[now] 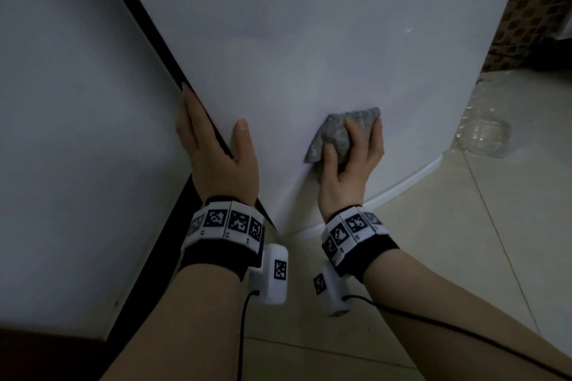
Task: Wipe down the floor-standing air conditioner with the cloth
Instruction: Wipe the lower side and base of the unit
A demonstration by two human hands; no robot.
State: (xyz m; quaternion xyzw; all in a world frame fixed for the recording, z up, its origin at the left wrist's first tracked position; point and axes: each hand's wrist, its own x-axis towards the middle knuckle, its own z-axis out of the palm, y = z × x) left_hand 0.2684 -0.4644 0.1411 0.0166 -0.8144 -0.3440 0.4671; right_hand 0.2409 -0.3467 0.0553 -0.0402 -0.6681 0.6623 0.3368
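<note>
While right hand [346, 170] clutches cloth [329, 133] against air conditioner [309, 40], left hand [223, 167] clasps its edge, wall [77, 102] close beside

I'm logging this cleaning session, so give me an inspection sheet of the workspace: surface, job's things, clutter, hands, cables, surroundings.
Surface: white air conditioner front, smooth; tiled floor below.
Job's things: grey cloth, bunched, pressed against the front.
Clutter: clear plastic wrap on the floor, right.
Hands: left hand grips the front's side edge; right hand holds the cloth.
Cables: black cables run from both wristbands.
Surroundings: white panel left, brown mosaic wall upper right.
</note>
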